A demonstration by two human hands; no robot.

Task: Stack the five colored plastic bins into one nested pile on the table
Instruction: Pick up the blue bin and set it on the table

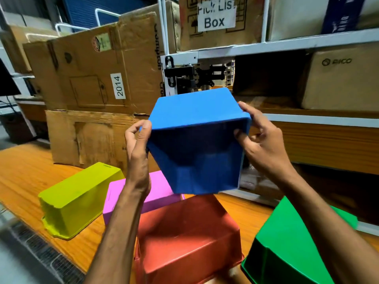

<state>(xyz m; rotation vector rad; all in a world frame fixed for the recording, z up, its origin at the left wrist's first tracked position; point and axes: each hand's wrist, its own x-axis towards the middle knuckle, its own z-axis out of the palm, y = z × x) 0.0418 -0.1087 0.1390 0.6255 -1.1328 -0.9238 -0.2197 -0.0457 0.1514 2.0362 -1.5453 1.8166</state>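
I hold a blue bin (196, 111) in the air above the table, tilted so its open mouth faces me. My left hand (138, 140) pinches its left rim and my right hand (258, 138) grips its right rim. Below it a red bin (188, 238) lies upside down on the wooden table (24, 177). A pink bin (158, 193) lies upside down behind the red one, partly hidden by my left forearm. A yellow-green bin (80, 197) rests upside down at the left. A green bin (287, 249) sits upside down at the lower right under my right forearm.
Large cardboard boxes (98, 78) stand along the table's back edge. A white metal shelf rack (287, 46) with cartons, one labelled "Pick List Box", rises at the right. A grey grille (41, 253) runs along the near left edge.
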